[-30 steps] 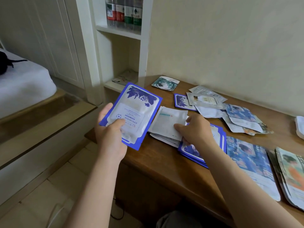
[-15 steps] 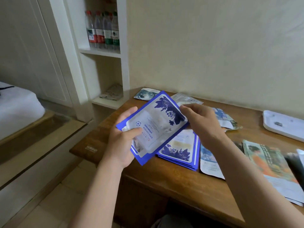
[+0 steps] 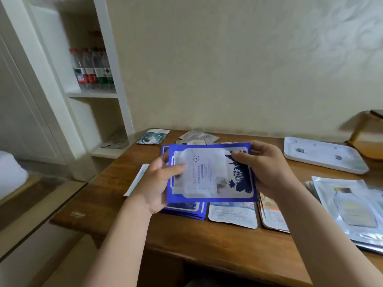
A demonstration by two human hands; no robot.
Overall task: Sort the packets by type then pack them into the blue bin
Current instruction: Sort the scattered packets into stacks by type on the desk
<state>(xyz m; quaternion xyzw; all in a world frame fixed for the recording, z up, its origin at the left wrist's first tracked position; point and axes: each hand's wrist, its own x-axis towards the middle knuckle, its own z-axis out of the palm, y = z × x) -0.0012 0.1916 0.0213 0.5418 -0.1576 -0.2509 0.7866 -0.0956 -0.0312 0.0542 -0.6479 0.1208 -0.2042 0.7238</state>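
Packets (image 3: 233,214) are lying partly sorted in piles on the wooden table (image 3: 207,249), while the left hand (image 3: 157,187) and the right hand (image 3: 263,166) are pinching one blue packet (image 3: 211,172) by its ends, thumbs in front, just above the blue pile (image 3: 184,211), and no blue bin is showing, so packing is probably not starting yet.

Blue packet (image 3: 211,172) now level, 2-handed

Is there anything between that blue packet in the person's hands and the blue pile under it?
Nothing visible. The left hand and right hand grip the blue packet just above the blue pile, whose edges show beneath it. The blue bin is not in view.
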